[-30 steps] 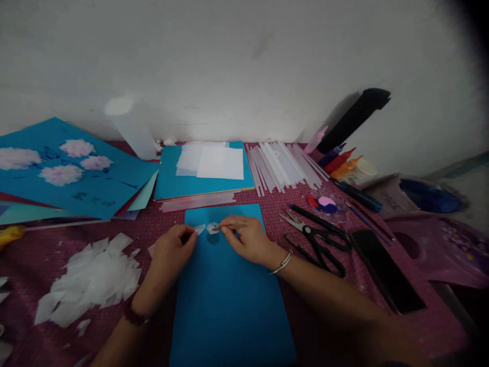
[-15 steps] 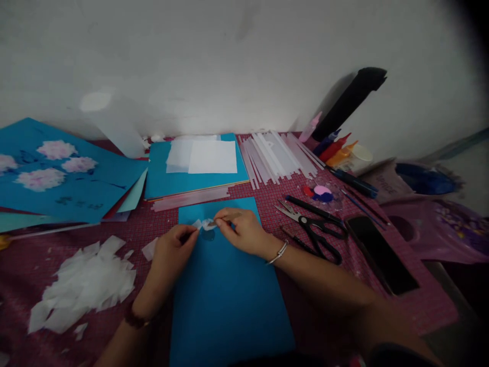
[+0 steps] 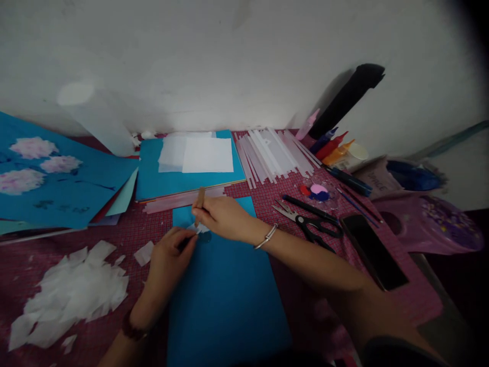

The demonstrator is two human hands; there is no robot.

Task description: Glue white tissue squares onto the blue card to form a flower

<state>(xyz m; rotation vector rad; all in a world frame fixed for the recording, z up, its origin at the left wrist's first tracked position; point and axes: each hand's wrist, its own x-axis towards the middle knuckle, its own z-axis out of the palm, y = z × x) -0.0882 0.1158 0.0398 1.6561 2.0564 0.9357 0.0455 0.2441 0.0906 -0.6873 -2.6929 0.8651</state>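
A flat tan stick (image 3: 200, 197) is pinched in my right hand (image 3: 221, 216), held nearly upright with its lower end against a small white tissue-like piece (image 3: 199, 228). My left hand (image 3: 171, 255) is closed, thumb and fingertips pinching the edge of that white piece. Both hands are over the upper part of a blue sheet (image 3: 229, 295). Just below the fingertips, a dark wet-looking round spot (image 3: 205, 236) shows on the sheet. On the left, near my left hand, lies a heap of cut white tissue squares (image 3: 76, 288), with one loose square (image 3: 144, 253) beside it.
Scissors (image 3: 305, 221), a black pen (image 3: 311, 209) and a phone (image 3: 374, 252) lie to the right. Behind are white strips (image 3: 273, 155), stacked papers (image 3: 208, 155) and paint bottles (image 3: 336, 145). A blue flower picture (image 3: 69, 196) leans at left.
The stick has swung from lying nearly flat to nearly upright, its end now on the white piece. My right hand has moved left, close to my left hand. The view has shifted slightly.
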